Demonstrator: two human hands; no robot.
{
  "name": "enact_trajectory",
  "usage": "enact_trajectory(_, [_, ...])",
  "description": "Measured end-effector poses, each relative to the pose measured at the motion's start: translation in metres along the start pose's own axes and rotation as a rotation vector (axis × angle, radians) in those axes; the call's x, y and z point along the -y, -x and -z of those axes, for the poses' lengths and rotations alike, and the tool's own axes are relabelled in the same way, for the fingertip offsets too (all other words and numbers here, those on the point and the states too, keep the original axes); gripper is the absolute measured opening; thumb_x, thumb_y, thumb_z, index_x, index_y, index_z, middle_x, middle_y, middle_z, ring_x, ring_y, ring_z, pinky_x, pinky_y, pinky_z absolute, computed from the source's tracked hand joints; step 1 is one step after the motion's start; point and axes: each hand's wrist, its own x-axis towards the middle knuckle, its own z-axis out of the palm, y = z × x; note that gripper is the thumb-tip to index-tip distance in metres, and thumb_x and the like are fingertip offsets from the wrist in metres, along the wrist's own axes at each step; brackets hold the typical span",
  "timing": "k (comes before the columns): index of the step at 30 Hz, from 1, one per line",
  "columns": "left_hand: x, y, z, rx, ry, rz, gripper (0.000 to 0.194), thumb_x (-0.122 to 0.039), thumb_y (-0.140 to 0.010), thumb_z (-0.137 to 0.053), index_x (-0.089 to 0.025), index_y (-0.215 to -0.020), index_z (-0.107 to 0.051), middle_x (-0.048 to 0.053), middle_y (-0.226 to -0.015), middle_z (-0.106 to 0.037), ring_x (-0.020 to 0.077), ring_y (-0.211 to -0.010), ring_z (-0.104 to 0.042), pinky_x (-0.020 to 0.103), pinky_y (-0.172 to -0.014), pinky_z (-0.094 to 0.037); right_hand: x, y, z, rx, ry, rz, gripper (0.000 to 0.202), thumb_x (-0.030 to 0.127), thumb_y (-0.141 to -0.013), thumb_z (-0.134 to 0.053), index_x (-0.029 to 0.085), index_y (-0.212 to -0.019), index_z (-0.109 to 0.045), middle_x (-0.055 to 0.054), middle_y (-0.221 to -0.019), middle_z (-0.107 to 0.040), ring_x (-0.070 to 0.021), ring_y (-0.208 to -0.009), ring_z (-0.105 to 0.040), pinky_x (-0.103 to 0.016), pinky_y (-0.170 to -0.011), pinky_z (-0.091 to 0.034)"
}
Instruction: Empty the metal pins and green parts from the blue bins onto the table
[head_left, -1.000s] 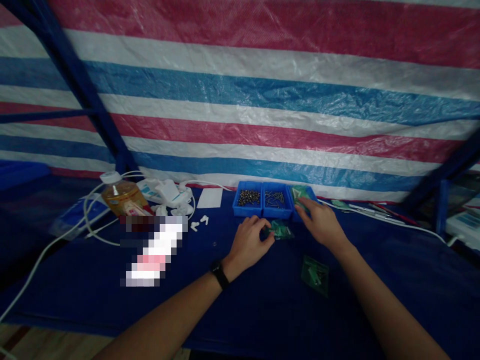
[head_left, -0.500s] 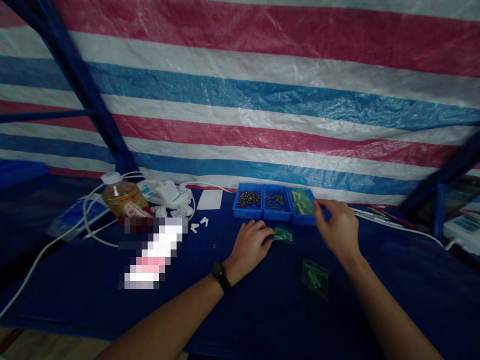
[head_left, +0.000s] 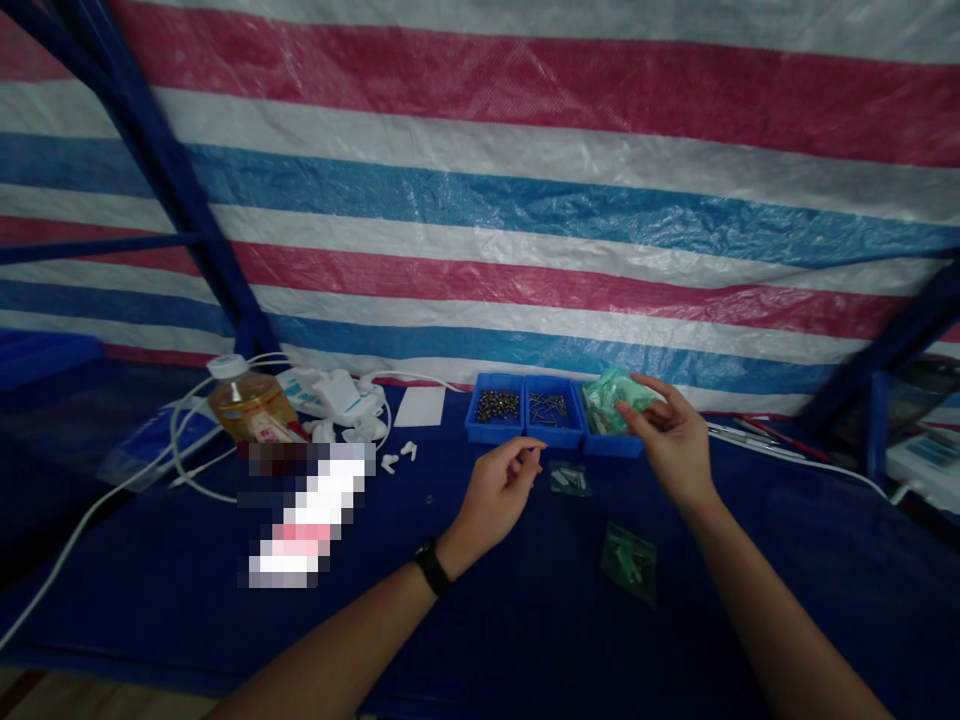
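Head cam: fingers of R hand [head_left: 671, 455] pinch green bag [head_left: 609, 398] in rightmost blue bin [head_left: 613, 446], light grip likely best w/ thin plastic, while L hand's [head_left: 496, 492] fingers nearly meet, hold unclear, nr small bag [head_left: 569, 479] on table [head_left: 525, 630].

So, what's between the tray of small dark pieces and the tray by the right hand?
The middle blue tray, holding thin metal pieces, as the head view shows.

The green bag [head_left: 607, 396] looks like thin, crinkled, glossy plastic, the trays [head_left: 493, 434] smooth plastic, the screws [head_left: 549, 408] shiny metal, the tabletop [head_left: 525, 620] smooth and mostly matt, the striped sheet [head_left: 480, 225] wrinkled, shiny woven plastic.
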Motion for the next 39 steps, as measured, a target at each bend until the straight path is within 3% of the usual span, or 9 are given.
enact_trajectory(6, [0.004, -0.001, -0.001, 0.014, -0.174, -0.055, 0.023, -0.028, -0.094, -0.053, -0.018, -0.099, -0.072, 0.003, -0.080, -0.070, 0.0138, -0.063, -0.058, 0.024, -0.060, -0.042, -0.047, -0.027, 0.023, 0.045, 0.818, 0.213, 0.049, 0.044, -0.093, -0.052, 0.015, -0.130, -0.064, -0.016, -0.118, -0.068, -0.0315, -0.106, -0.062, -0.047, -0.095, -0.047])
enact_trajectory(12, [-0.002, -0.002, 0.002, 0.032, -0.198, -0.085, 0.020, -0.023, -0.090, -0.055, -0.018, -0.097, -0.073, 0.004, -0.084, -0.070, 0.0134, -0.065, -0.059, 0.024, -0.063, -0.043, -0.040, -0.009, 0.000, 0.333, 0.952, 0.268, 0.040, 0.039, -0.103, -0.038, 0.023, -0.120, -0.070, -0.009, -0.127, -0.068, -0.0281, -0.119, -0.059, -0.051, -0.106, -0.037])
enact_trajectory(15, [0.000, -0.001, 0.001, 0.037, -0.222, -0.089, 0.020, -0.023, -0.091, -0.054, -0.019, -0.095, -0.073, 0.004, -0.087, -0.071, 0.0135, -0.066, -0.059, 0.024, -0.064, -0.043, -0.026, -0.003, -0.003, 0.196, 0.992, 0.370, 0.040, 0.038, -0.103, -0.037, 0.022, -0.127, -0.066, -0.010, -0.136, -0.063, -0.0284, -0.124, -0.055, -0.056, -0.114, -0.024])
enact_trajectory(17, [0.002, 0.000, 0.001, 0.049, -0.233, -0.098, 0.020, -0.023, -0.091, -0.054, -0.019, -0.095, -0.073, 0.004, -0.087, -0.071, 0.0135, -0.066, -0.060, 0.024, -0.064, -0.043, -0.022, 0.001, -0.002, 0.124, 0.997, 0.420, 0.042, 0.038, -0.103, -0.037, 0.021, -0.131, -0.062, -0.011, -0.142, -0.058, -0.0281, -0.132, -0.050, -0.055, -0.117, -0.019])
enact_trajectory(22, [0.000, 0.002, 0.000, 0.082, -0.255, -0.122, 0.020, -0.021, -0.091, -0.053, -0.019, -0.098, -0.072, 0.003, -0.088, -0.071, 0.0133, -0.066, -0.060, 0.024, -0.062, -0.043, -0.023, 0.001, 0.006, 0.303, 0.986, 0.275, 0.040, 0.039, -0.103, -0.036, 0.023, -0.119, -0.069, -0.011, -0.124, -0.070, -0.0299, -0.119, -0.059, -0.060, -0.109, -0.031])
enact_trajectory(26, [-0.001, 0.002, 0.002, 0.087, -0.376, -0.148, 0.021, -0.018, -0.090, -0.052, -0.021, -0.097, -0.072, 0.003, -0.091, -0.069, 0.0129, -0.066, -0.059, 0.025, -0.063, -0.043, -0.004, 0.004, 0.016, 0.199, 0.776, 0.298, 0.035, 0.045, -0.097, -0.049, 0.021, -0.111, -0.070, -0.011, -0.111, -0.072, -0.0291, -0.106, -0.064, -0.046, -0.096, -0.046])
enact_trajectory(32, [0.002, 0.002, 0.003, 0.072, -0.456, -0.123, 0.020, -0.018, -0.089, -0.052, -0.021, -0.097, -0.071, 0.004, -0.095, -0.067, 0.0155, -0.076, -0.062, 0.026, -0.067, -0.044, 0.014, 0.039, -0.015, 0.794, 0.692, 0.323, 0.035, 0.022, -0.085, -0.062, 0.024, -0.119, -0.069, -0.008, -0.112, -0.070, -0.0245, -0.107, -0.064, -0.037, -0.098, -0.047])
enact_trajectory(36, [0.004, 0.000, 0.002, 0.111, -0.269, -0.093, 0.022, -0.027, -0.095, -0.049, -0.021, -0.103, -0.069, 0.006, -0.104, -0.065, 0.0174, -0.090, -0.063, 0.028, -0.078, -0.048, 0.012, 0.048, -0.039, 0.718, 0.721, 0.249, 0.029, 0.012, -0.083, -0.054, 0.019, -0.104, -0.073, -0.009, -0.097, -0.072, -0.0254, -0.094, -0.067, -0.037, -0.087, -0.050])
enact_trajectory(39, [0.003, -0.003, 0.002, 0.132, 0.081, 0.072, 0.030, -0.041, -0.099, -0.045, -0.019, -0.106, -0.064, 0.005, -0.097, -0.065, 0.0167, -0.087, -0.063, 0.026, -0.070, -0.048, 0.010, 0.045, -0.043, 0.618, 0.250, 0.003, 0.022, 0.024, -0.088, -0.058, 0.020, -0.105, -0.071, -0.005, -0.087, -0.074, -0.0218, -0.079, -0.069, -0.034, -0.073, -0.053])
